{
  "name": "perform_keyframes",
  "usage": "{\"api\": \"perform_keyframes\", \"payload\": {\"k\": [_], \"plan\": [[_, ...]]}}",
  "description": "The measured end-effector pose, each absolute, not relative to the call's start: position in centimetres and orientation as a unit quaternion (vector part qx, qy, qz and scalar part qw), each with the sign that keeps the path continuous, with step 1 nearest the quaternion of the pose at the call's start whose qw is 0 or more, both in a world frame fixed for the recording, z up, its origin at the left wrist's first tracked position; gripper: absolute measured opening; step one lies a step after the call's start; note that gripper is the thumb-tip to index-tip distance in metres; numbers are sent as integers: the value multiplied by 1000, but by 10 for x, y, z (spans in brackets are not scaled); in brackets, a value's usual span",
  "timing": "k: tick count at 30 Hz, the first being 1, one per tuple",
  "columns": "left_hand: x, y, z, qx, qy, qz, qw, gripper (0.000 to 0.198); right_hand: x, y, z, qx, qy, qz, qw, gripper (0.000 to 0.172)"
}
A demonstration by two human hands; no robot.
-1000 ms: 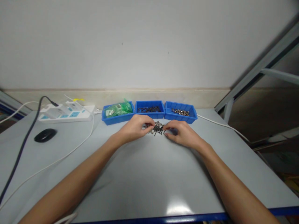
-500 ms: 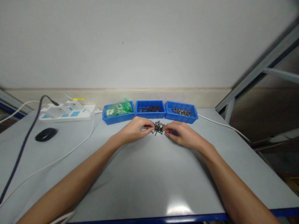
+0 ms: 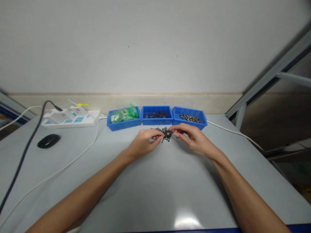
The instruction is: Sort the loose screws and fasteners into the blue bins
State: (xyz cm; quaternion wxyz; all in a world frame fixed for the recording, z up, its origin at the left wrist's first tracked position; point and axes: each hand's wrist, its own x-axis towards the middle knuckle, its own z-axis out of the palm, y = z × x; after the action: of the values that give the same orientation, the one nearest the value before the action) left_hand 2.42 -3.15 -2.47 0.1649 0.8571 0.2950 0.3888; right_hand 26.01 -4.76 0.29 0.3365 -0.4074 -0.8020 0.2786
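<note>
A small pile of dark and silvery screws (image 3: 166,135) lies on the table between my two hands. My left hand (image 3: 147,141) is at the pile's left edge, with thumb and forefinger pressed together among the screws. Whatever its fingertips hold is too small to make out. On the right side of the pile, my right hand (image 3: 190,137) has its forefinger stretched over the screws and its thumb a little apart from it. No held piece shows clearly there. Just behind the pile stands a blue bin (image 3: 157,121) with dark screws in it.
To its left, another blue bin (image 3: 126,125) holds green plastic bags (image 3: 124,114); to its right, a third blue bin (image 3: 202,121) contains shiny metal pieces (image 3: 189,118). A power strip (image 3: 85,122), black mouse (image 3: 49,141) and cables (image 3: 70,160) occupy the table's left side.
My left hand has shifted slightly right, further over the screws. My right hand's fingers have lifted and spread a little at the pile, which looks rearranged. The view has tilted slightly.
</note>
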Motion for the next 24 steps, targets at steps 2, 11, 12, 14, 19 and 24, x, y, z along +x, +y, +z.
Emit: {"api": "perform_keyframes", "payload": {"k": [2,11,12,14,19,24], "plan": [[24,-35,-30,845,311,408,150,12,256,-46,0,-406,-781,317,354,23],[23,-40,-34,843,336,405,110,13,246,-36,-22,-412,-586,523,462,27],[22,-40,-34,840,341,407,112,12,245,-36,-24,-410,-565,536,474,27],[22,-40,-34,835,348,408,122,12,243,-36,-27,-408,-532,555,493,26],[22,-38,-36,841,348,394,128,12,239,-39,-27,-416,-498,578,495,25],[21,-35,-39,852,346,378,105,17,234,-34,-20,-432,-477,569,512,29]]}}
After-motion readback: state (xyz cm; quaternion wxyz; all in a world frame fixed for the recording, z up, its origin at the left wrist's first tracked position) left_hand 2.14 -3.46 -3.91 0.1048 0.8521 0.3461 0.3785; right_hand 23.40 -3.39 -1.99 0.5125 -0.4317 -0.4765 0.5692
